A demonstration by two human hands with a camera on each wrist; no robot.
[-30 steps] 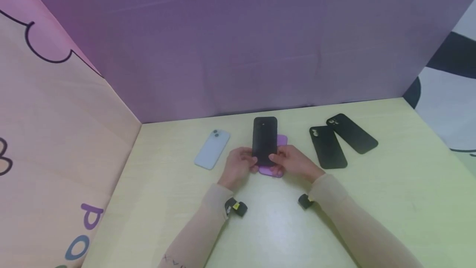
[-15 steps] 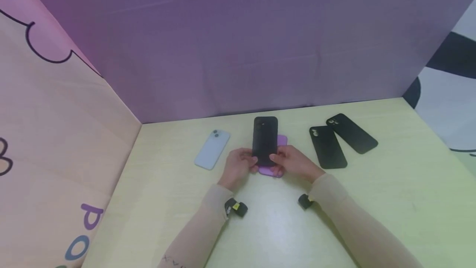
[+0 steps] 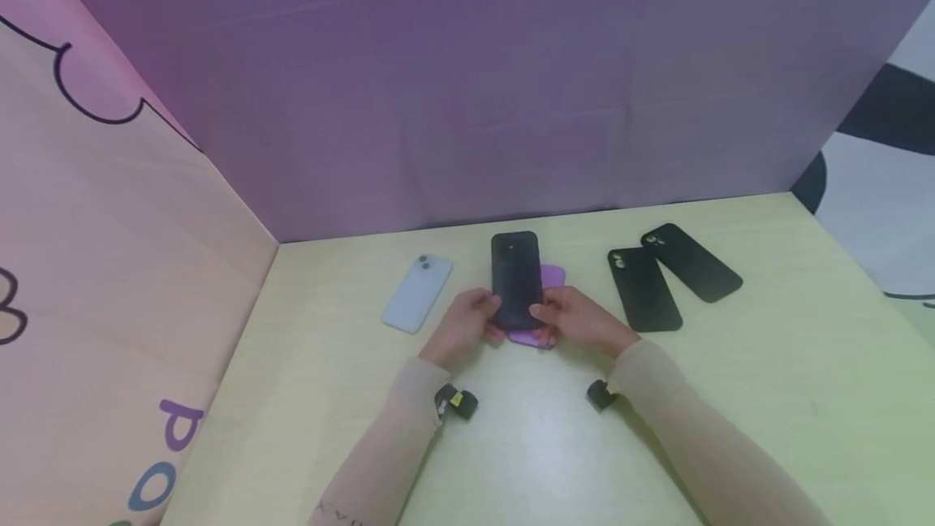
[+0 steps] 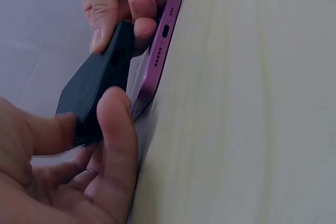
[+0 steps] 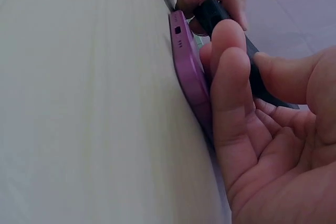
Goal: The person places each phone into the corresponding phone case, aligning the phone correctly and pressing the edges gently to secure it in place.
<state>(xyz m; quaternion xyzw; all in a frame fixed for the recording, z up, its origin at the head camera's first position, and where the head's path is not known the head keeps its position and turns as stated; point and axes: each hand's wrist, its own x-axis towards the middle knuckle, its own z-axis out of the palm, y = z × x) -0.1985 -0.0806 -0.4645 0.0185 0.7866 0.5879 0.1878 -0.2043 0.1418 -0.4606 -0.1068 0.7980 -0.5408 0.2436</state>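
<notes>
Both hands hold a black phone case by its lower end, camera corner away from the person. My left hand pinches its left edge, thumb on the back and fingers underneath. On the right edge, my right hand grips it the same way. Whether a phone sits inside the case cannot be told. Under it lies a purple phone or cased phone, partly covered. In the left wrist view the black case is tilted and raised above the purple phone, whose port and speaker holes show.
A pale blue phone lies left of the hands, camera side up. Two black phone cases lie to the right, their upper corners meeting. A purple panel stands along the table's back edge, with a printed panel at left.
The black case has shifted slightly left and a little toward the person, and its tilt has changed. My left hand has moved slightly left. My right hand is nearly still.
</notes>
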